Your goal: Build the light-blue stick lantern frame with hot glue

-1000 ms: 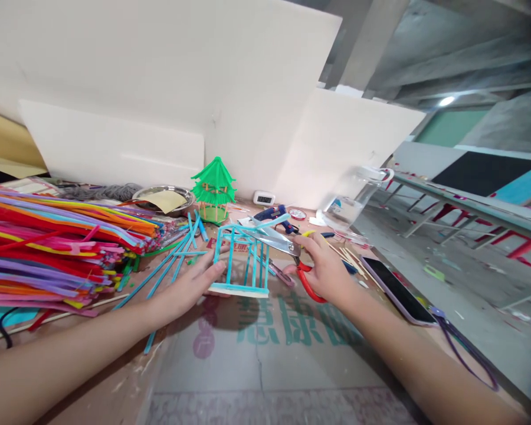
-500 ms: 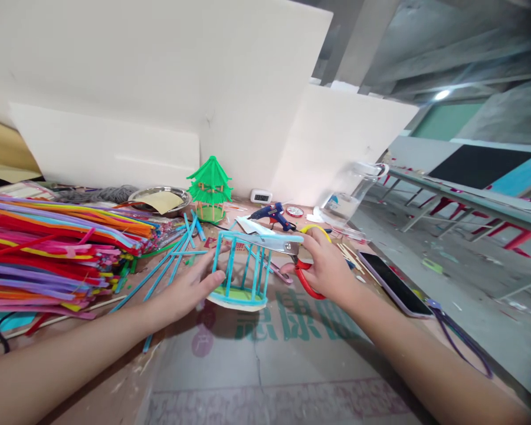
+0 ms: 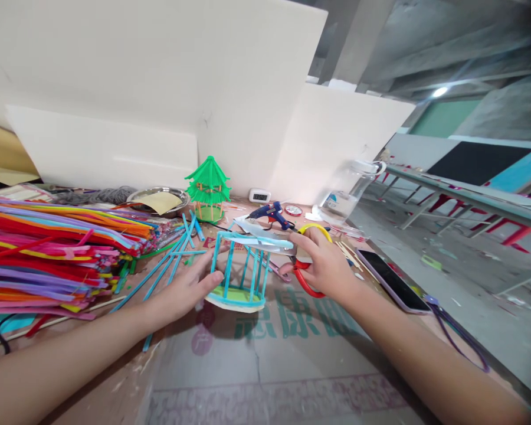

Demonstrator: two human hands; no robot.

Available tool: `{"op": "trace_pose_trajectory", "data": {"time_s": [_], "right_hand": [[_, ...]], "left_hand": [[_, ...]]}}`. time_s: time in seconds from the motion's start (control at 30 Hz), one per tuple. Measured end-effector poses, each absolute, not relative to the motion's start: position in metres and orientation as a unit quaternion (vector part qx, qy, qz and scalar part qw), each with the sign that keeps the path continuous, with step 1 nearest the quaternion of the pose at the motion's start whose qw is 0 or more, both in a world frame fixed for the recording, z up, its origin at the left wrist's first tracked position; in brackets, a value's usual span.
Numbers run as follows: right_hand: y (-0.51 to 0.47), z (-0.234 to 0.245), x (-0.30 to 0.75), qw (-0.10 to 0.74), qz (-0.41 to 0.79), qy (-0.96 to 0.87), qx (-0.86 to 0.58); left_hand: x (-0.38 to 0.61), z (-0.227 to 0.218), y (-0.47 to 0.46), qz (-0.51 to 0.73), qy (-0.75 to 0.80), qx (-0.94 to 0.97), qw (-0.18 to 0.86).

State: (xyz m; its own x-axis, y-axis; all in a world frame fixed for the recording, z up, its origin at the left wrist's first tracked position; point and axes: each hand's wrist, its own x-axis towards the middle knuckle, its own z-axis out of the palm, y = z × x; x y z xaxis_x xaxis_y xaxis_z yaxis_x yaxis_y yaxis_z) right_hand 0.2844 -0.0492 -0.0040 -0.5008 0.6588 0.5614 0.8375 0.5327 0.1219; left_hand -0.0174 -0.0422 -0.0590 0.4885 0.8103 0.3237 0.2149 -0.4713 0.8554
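Note:
My left hand (image 3: 194,284) grips the left side of a small cage-like frame (image 3: 228,268) built of light blue pipe cleaners. The frame has a round green base (image 3: 236,295) with a pale edge and is tilted a little. In my right hand (image 3: 323,264) is a pair of scissors (image 3: 304,277) with one red and one yellow handle. Their blades lie across the frame's upper rim, pointing left; whether they touch it I cannot tell. Loose light blue pipe cleaners (image 3: 159,276) lie beyond and left of my left hand.
A big pile of coloured pipe cleaners (image 3: 48,254) fills the left. Behind stand a green-roofed model hut (image 3: 209,188), a metal bowl (image 3: 177,203), a digital clock (image 3: 259,195), a blue glue gun (image 3: 272,213) and a clear water jug (image 3: 347,192). A phone (image 3: 392,280) lies at right.
The scissors have shifted slightly left over the frame's top and their blades look turned a little. My left hand keeps its hold; the view has moved slightly.

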Motion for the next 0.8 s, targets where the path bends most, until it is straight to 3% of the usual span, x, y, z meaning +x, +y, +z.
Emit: {"op": "trace_pose_trajectory", "data": {"time_s": [0.2, 0.4, 0.53, 0.8], "right_hand": [[-0.048, -0.008, 0.288, 0.228, -0.212, -0.841, -0.443], [-0.034, -0.013, 0.294, 0.287, -0.098, -0.791, -0.532], [-0.015, -0.029, 0.304, 0.251, -0.036, -0.751, -0.61], [-0.004, -0.054, 0.318, 0.174, -0.021, -0.774, -0.609]], "left_hand": [[-0.019, -0.06, -0.044, 0.374, 0.356, 0.764, 0.388], [-0.018, -0.057, -0.039, 0.377, 0.398, 0.763, 0.343], [-0.013, -0.042, -0.04, 0.36, 0.416, 0.754, 0.358], [-0.015, -0.044, -0.036, 0.352, 0.374, 0.799, 0.312]]}}
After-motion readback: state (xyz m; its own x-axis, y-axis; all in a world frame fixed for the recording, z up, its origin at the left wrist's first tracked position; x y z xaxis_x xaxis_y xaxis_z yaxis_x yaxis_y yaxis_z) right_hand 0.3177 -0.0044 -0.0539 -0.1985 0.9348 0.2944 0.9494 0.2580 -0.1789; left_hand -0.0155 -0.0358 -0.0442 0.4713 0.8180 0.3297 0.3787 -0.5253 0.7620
